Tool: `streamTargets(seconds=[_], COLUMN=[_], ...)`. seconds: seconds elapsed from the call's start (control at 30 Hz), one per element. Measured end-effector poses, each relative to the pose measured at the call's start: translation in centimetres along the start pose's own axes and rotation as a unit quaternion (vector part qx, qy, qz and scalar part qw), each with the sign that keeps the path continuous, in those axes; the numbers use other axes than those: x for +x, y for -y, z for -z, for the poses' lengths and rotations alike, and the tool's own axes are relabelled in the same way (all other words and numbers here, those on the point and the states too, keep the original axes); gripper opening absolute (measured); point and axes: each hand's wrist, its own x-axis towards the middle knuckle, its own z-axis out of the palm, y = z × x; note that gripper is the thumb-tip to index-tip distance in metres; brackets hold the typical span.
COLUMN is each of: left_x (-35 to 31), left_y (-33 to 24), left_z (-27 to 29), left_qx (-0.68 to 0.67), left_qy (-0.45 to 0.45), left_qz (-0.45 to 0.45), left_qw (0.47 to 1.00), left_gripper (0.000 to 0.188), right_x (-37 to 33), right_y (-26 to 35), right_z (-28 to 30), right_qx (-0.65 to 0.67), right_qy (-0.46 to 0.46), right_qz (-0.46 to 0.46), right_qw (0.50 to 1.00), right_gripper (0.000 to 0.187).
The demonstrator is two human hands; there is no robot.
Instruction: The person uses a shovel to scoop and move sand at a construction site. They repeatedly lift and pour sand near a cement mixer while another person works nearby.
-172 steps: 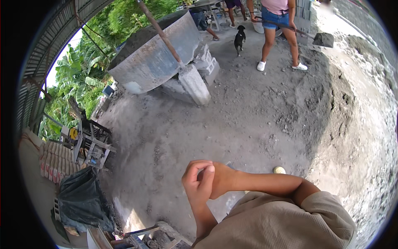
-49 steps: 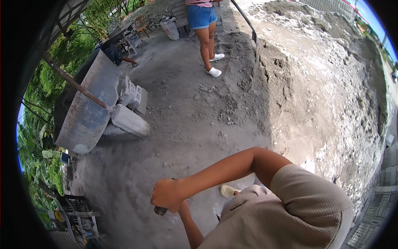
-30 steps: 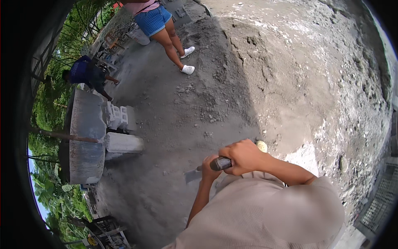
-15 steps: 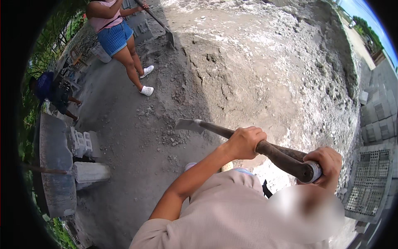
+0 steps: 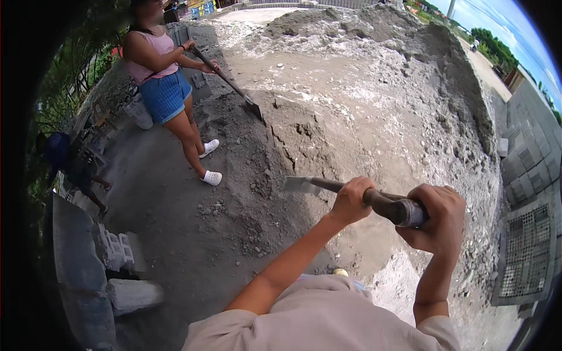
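Observation:
My left hand [image 5: 354,196] is closed around the shaft of a shovel [image 5: 331,185]. My right hand [image 5: 438,216] grips its brown handle end, higher up and to the right. The shovel's flat metal blade [image 5: 301,185] points left, in front of the broken edge of a grey sand-and-gravel heap [image 5: 363,117]. From this view I cannot tell whether the blade touches the heap. No load shows on the blade.
At the far left a co-worker [image 5: 161,70] in blue shorts holds another shovel [image 5: 231,85] against the heap. A second person [image 5: 70,164] bends beyond. Metal sheeting [image 5: 76,263] and concrete blocks [image 5: 120,248] stand left; stacked blocks [image 5: 533,137] and a grate [image 5: 527,251] stand right.
My shovel's blade has shifted right in the picture, and my right hand has risen with the handle end. The view has tilted up. The co-worker's shovel tip is now lower against the heap.

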Motion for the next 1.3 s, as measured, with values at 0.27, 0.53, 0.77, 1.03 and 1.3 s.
streamTargets(seconds=[0.27,0.53,0.77,1.03,1.3], left_x=[-13.2,-15.0,-2.1,4.0,-10.3], left_y=[14.6,10.5,-0.8,-2.9,7.2], left_z=[1.5,-5.1,-7.0,-9.3,-20.0], left_qx=[0.133,0.144,0.049,0.02,0.186], left_qy=[0.003,-0.066,-0.109,-0.235,0.004], left_qz=[0.269,0.242,0.123,0.082,0.582], left_qw=[0.954,0.957,0.985,0.968,0.792], left_gripper=[0.048,0.033,0.025,0.019,0.08], right_x=[-2.5,-8.8,-3.6,1.0,-4.7], right_y=[0.4,0.2,-4.4,-7.4,-18.2], right_z=[-15.9,-10.9,4.6,8.0,-7.5], right_qx=[0.017,0.056,-0.021,0.023,0.041], right_qy=[0.116,0.096,-0.044,-0.061,0.272], right_qz=[-0.037,-0.023,0.162,0.183,-0.065], right_qw=[0.992,0.993,0.986,0.981,0.959], right_gripper=[0.022,0.025,0.028,0.031,0.021])
